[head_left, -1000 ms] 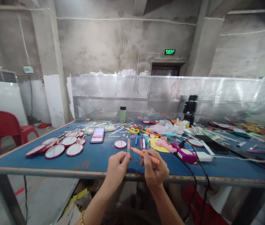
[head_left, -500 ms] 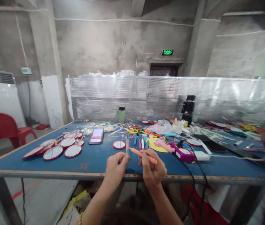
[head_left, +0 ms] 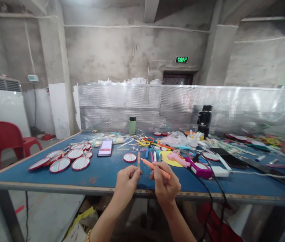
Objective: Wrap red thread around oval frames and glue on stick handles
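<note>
Grasping one strip [head_left: 139,157] with left fingers [head_left: 135,172], one orange marker [head_left: 147,163] with right fingers [head_left: 158,176]; beyond tabletop [head_left: 69,178], far edge side, one sign [head_left: 182,59] reading "EXIT"

An orange marker [head_left: 147,164] and a brownish strip [head_left: 139,158] are set off against a blue table [head_left: 104,174], where pale discs [head_left: 81,163] are rimmed in red, a light-green bottle [head_left: 132,127] is capped in black, a purple gadget [head_left: 199,170] is faced in white, and a silvery screen [head_left: 122,97] is patterned with small holes.
</note>
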Demonstrator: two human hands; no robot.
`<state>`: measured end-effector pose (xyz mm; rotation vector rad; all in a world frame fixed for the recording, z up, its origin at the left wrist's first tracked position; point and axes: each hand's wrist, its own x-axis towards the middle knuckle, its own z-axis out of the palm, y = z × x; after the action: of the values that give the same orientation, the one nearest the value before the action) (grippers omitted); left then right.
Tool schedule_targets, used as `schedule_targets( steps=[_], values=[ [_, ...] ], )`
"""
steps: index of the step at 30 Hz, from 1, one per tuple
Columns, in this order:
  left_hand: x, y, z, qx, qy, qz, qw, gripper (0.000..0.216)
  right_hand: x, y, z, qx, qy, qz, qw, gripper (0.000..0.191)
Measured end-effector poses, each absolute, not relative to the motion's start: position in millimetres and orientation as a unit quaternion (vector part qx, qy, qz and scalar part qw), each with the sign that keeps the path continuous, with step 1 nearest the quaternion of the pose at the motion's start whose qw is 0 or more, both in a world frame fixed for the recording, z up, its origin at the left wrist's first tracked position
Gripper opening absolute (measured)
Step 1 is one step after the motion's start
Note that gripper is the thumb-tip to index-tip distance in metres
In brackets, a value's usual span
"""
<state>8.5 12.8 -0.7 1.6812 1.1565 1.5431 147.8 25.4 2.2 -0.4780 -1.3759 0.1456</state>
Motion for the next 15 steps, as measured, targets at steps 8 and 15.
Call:
schedule_targets(
  steps=[8,15],
  values=[
    [8.3,13.6,-0.1,0.628,0.435,0.576,0.290,0.030,147.3,25.5,4.9,-0.223,-0.639,0.053,0.734,0.014],
    [8.7,13.1,-0.7,0.629,0.429,0.578,0.295,0.031,148.4,25.8,2.2,-0.207,-0.641,0.081,0.734,0.016]
  ],
)
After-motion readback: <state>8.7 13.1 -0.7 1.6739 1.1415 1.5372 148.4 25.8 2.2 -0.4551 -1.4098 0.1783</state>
